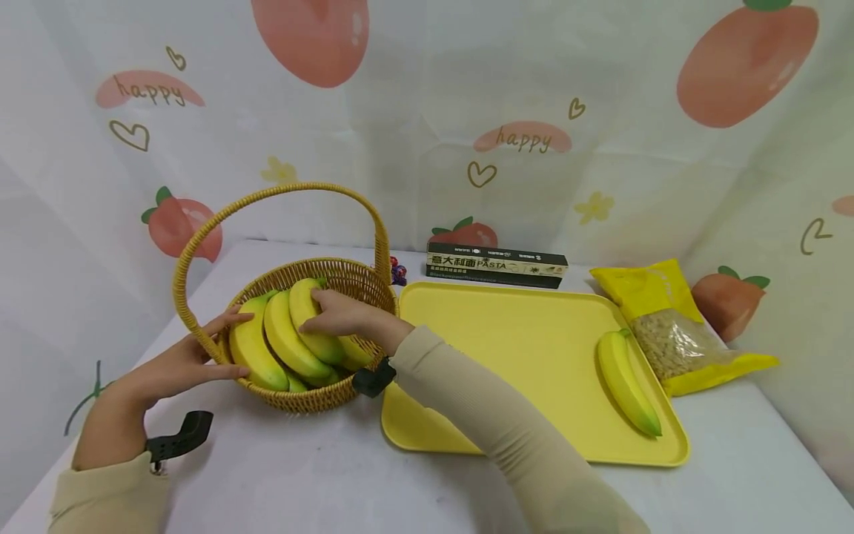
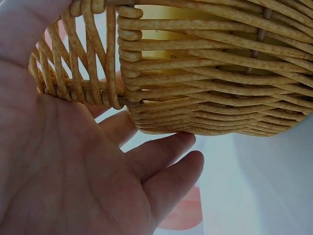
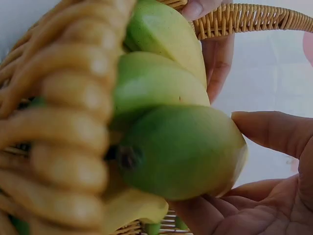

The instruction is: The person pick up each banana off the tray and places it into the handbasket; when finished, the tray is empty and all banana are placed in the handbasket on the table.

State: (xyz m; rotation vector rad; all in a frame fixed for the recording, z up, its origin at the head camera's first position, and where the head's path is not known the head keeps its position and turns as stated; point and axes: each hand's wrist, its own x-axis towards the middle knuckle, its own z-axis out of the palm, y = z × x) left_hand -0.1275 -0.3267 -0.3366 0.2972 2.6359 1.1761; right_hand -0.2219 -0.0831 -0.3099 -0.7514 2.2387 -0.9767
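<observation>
Step in hand: right hand [image 1: 340, 315] grips a banana [image 1: 313, 326] in the basket [image 1: 347, 278]; left hand [image 1: 180, 360], fingers straight, steadies the rim. Next move likely requires a clean lift to the tray [image 1: 520, 348].

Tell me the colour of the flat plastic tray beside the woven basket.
The flat plastic tray is plain yellow, shown best in the head view.

Bright, even, soft light throughout with faint shadows; the head view bows at its edges, and the right wrist view's near basket [image 3: 58, 122] weave is blurred.
</observation>
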